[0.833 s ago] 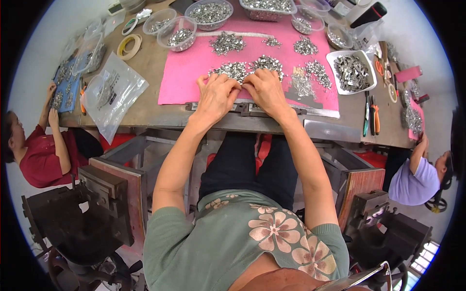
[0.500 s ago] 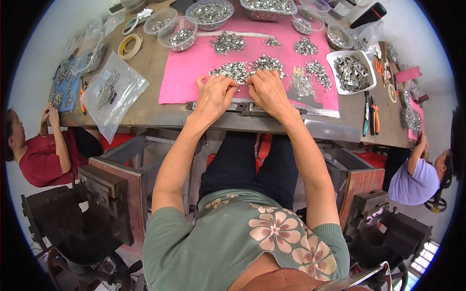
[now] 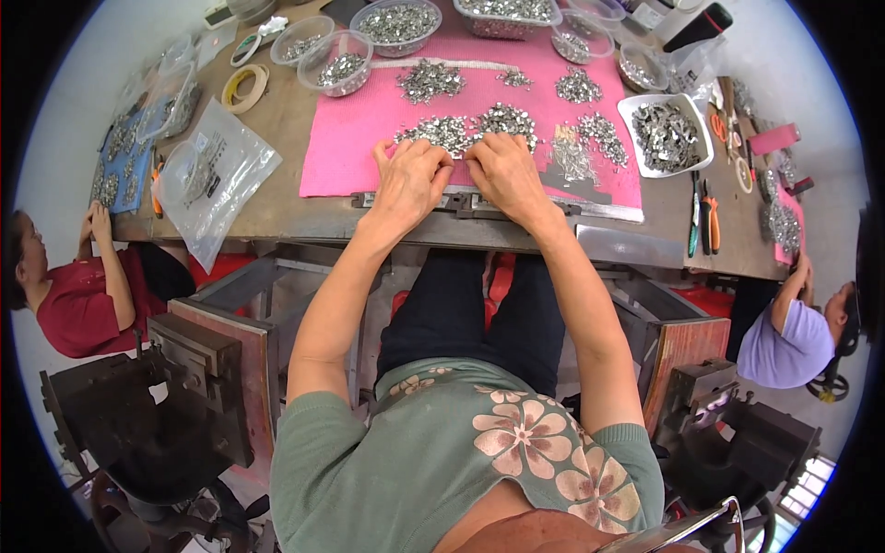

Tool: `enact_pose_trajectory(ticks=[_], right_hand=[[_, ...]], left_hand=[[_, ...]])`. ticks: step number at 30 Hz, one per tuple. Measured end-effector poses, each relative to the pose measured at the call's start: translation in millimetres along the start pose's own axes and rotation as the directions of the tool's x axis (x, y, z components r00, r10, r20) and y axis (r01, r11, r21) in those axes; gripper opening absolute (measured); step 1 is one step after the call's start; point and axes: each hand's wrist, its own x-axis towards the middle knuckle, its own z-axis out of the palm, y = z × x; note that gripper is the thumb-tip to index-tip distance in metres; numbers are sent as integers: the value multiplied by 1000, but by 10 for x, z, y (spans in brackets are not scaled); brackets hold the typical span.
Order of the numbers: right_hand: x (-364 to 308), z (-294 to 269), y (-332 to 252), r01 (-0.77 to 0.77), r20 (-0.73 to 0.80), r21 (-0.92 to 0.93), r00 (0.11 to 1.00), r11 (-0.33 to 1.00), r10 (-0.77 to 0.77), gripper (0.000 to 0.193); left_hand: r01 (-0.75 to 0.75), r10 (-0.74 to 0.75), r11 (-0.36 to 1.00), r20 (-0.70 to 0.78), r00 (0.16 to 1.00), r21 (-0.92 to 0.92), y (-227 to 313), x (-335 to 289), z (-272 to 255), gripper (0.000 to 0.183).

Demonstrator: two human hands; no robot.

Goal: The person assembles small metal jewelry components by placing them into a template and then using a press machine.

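Both my hands rest at the near side of a pink mat, close together by the table edge. My left hand has its fingers curled and pinched, over the near side of a pile of small shiny metal pieces. Beside it, my right hand is likewise pinched, just in front of another metal-piece pile. Whatever the fingertips hold is too small or hidden to make out. Below the hands, a metal fixture runs along the table edge. Thin metal pins lie right of my right hand.
Tubs of metal parts line the back. A white tray of metal pieces stands right, near orange-handled pliers. Left lie a tape roll and a plastic bag. Co-workers sit at left and right.
My hands have shifted very slightly, with the fingers still pinched at the near side of the piles. The piles and tubs look the same.
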Motion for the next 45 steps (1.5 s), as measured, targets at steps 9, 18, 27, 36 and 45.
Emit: enact_pose_trajectory(ticks=[9,18,27,36,45], right_hand=[[-373,-612,107,-297,54,368,953,881,298,5],[-718,-606,11,-148,-26,195,987,970,156,17],[-795,-617,-39,-47,-127,113,990,992,61,18],[-864,-565,-2,-196,-296,166,925,967,238,16],[-901,-575,1,-275,-298,246,891,930,342,13]], left_hand=[[-99,89,988,-84,992,-120,369,-68,71,9],[-254,242,947,-87,966,-197,627,-31,337,11],[-127,101,983,-182,978,-135,411,-65,170,7],[-118,125,991,-131,983,59,28,220,65,7],[-80,81,997,-72,994,16,-28,251,103,8]])
